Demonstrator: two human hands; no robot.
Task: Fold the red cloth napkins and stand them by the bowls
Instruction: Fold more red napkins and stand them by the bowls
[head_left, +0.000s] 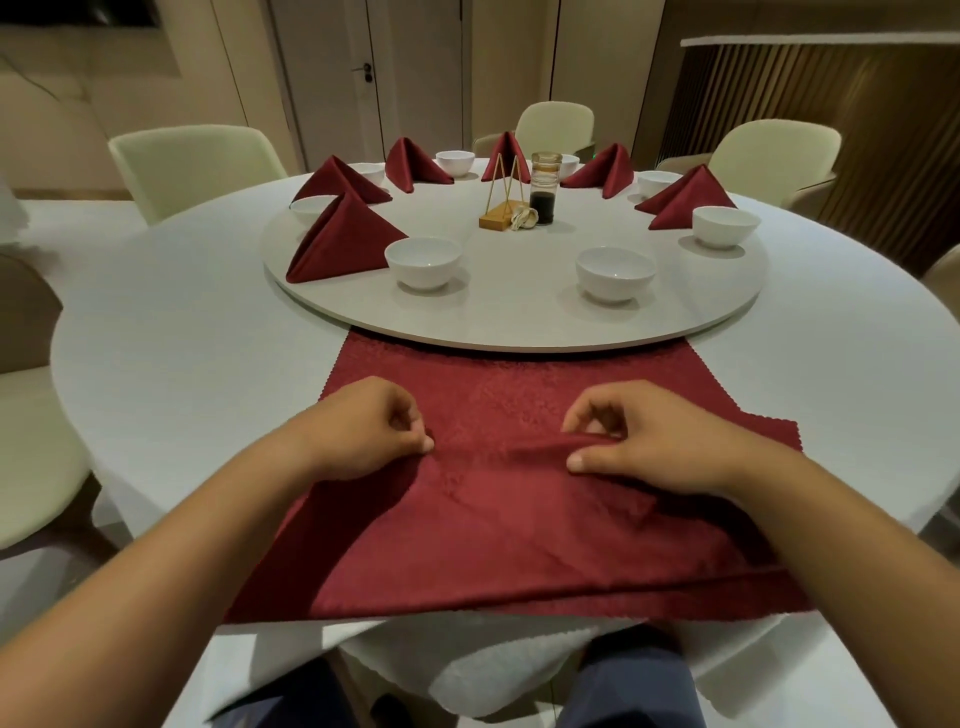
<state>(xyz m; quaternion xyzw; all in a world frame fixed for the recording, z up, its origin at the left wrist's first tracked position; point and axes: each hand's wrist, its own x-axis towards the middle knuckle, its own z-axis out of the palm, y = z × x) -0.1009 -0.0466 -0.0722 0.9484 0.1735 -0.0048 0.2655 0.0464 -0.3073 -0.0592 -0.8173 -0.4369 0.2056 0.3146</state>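
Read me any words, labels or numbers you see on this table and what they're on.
No text can be read.
The jar on the turntable has a band, too blurred to tell if it carries writing.
The red napkin, bowls and wooden stand show no lettering.

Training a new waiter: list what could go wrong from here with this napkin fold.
1. The red napkin has its far edge under the turntable rim, so lifting may snag it.
2. The left hand and right hand pinch a ridge mid-cloth, and uneven pulls may skew the crease.
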